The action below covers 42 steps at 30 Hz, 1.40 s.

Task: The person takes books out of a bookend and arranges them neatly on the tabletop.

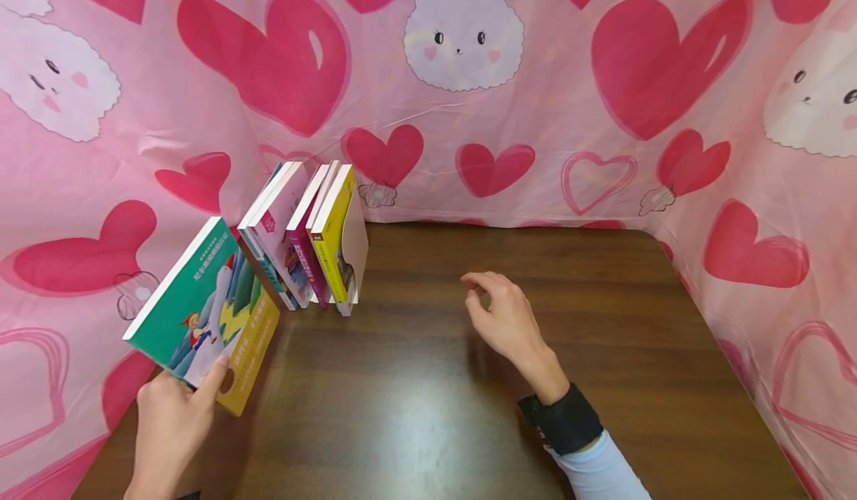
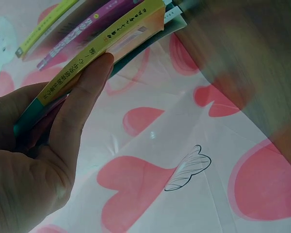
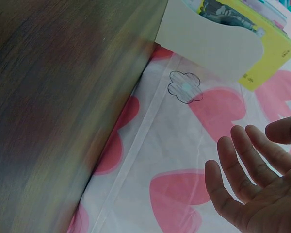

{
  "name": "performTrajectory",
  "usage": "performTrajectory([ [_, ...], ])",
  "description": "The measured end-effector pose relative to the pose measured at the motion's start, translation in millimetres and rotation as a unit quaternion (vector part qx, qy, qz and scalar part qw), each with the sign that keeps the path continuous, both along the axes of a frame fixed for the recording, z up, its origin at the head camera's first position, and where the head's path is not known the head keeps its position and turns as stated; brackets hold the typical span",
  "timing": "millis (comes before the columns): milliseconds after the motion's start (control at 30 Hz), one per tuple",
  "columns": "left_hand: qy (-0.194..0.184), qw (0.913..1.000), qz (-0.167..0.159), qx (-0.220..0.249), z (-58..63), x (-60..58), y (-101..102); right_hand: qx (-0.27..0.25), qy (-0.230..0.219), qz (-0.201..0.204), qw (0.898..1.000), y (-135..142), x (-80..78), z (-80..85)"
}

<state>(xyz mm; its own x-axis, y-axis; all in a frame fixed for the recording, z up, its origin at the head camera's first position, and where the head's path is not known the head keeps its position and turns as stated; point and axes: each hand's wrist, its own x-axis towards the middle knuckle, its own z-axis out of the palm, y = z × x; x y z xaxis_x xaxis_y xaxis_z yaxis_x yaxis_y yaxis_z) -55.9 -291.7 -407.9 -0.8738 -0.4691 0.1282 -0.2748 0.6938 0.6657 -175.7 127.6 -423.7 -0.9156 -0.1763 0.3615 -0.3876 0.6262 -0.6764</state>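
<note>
My left hand (image 1: pixel 170 422) grips a picture book (image 1: pixel 201 314) with a green and mustard cover, tilted, its thumb lying over the front. In the left wrist view, the book's yellow spine (image 2: pixel 94 56) shows between thumb and fingers. Just beyond that book, a white book holder (image 1: pixel 359 243) keeps several books upright. Among them are a yellow book (image 1: pixel 329 254), a magenta one (image 1: pixel 309 258) and a pale pink one (image 1: pixel 277 221). My right hand (image 1: pixel 505 318) hovers over the table with relaxed, slightly bent fingers and nothing in them.
A dark brown wooden table (image 1: pixel 415 396) lies below both hands. Pink cloth (image 1: pixel 428 113) printed with hearts and rabbits hangs along its back and sides. The right wrist wears a black band (image 1: pixel 569 418) over a light blue sleeve (image 1: pixel 596 470).
</note>
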Motion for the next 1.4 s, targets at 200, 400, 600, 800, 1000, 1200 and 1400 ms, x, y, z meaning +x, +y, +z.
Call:
performTrajectory([
  [200,0.037,0.9989,-0.014,-0.026,-4.7,4.0,2,0.002,0.001,-0.002,1.000,1,-0.3,-0.1],
  [400,0.090,0.9946,-0.032,-0.042,-7.5,6.8,6,0.008,0.016,-0.003,1.000,0,-0.3,0.2],
  [600,0.094,0.9941,-0.039,-0.039,-6.8,8.3,10,0.005,0.012,-0.002,1.000,0,-0.3,-0.7],
  [800,0.085,0.9950,-0.046,-0.024,-6.1,7.7,14,0.007,0.015,-0.001,1.000,-1,-0.9,-1.1],
  [1000,0.087,0.9943,-0.058,-0.019,-4.1,6.0,17,0.008,0.017,-0.001,1.000,-3,-0.7,-2.7],
  [1200,0.073,0.9950,-0.066,-0.016,-0.5,6.4,22,0.009,0.022,-0.001,1.000,-4,-0.6,-4.1],
  [1400,0.069,0.9951,-0.071,-0.007,-1.1,5.9,26,0.010,0.021,-0.001,1.000,-3,-1.2,-3.8],
])
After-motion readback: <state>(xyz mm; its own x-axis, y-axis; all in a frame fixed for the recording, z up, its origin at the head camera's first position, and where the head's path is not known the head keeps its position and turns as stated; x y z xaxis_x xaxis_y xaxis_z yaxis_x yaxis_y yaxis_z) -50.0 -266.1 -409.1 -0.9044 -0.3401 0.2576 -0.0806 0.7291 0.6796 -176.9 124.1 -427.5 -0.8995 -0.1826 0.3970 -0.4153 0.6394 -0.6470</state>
